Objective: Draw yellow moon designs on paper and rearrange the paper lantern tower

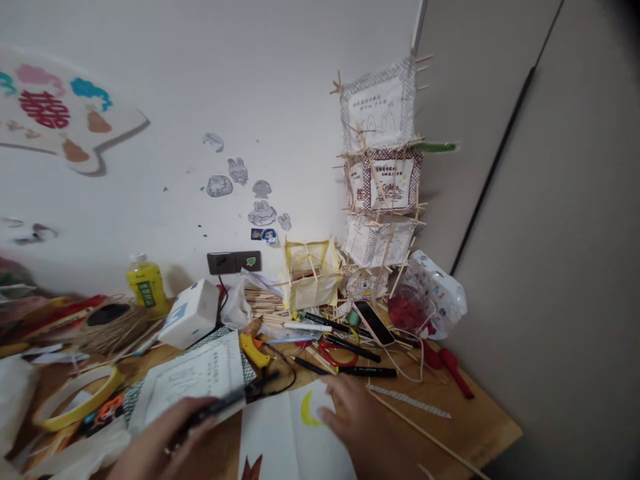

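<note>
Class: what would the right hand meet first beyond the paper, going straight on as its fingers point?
Probably the slim black pen just past the paper, though the exact line of the right hand is blurred.

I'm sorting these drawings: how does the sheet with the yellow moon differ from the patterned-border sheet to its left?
The moon sheet bears bold coloured shapes, while the bordered sheet carries fainter line drawing and writing. The moon sheet looks plain at its visible edges; the bordered sheet has patterned ones. Both are pale and lie on the table.
</note>
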`<action>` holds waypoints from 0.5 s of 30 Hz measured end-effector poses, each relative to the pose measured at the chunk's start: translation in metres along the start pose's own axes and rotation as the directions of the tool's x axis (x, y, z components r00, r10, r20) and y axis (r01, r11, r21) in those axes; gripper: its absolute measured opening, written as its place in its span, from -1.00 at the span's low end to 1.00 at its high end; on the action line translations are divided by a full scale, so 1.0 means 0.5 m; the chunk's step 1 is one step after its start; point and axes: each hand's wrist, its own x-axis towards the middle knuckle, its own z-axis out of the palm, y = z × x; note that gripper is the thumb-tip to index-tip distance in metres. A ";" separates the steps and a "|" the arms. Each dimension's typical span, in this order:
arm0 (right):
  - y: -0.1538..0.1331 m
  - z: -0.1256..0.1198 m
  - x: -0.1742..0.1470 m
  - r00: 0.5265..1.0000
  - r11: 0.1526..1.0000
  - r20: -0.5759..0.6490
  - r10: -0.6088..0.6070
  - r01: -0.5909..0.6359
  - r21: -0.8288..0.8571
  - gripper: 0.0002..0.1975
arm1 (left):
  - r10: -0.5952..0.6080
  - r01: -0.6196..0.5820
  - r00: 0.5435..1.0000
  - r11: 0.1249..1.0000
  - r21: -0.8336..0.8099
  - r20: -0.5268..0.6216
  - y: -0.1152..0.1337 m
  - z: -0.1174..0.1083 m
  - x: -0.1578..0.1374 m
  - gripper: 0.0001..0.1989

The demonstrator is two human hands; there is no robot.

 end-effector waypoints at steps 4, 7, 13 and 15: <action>0.112 -0.017 0.037 0.983 0.872 -0.167 0.079 -0.149 -0.467 -0.62 | -0.131 0.130 0.991 0.957 0.260 -0.014 -0.100 0.001 0.058 -0.60; 0.177 -0.010 0.046 0.984 0.772 -0.174 0.048 -0.147 -0.618 -0.70 | -0.181 0.123 0.980 0.878 0.462 0.082 -0.110 0.018 0.061 -0.52; 0.201 -0.014 0.056 0.976 0.773 -0.176 -0.129 -0.012 -0.634 -0.81 | -0.126 0.151 0.988 0.755 0.638 -0.085 -0.059 0.028 0.053 -0.52; 0.192 -0.018 0.066 0.968 0.787 -0.169 -0.187 0.045 -0.615 -0.82 | -0.032 0.109 0.990 0.794 0.598 -0.137 -0.037 0.036 0.058 -0.56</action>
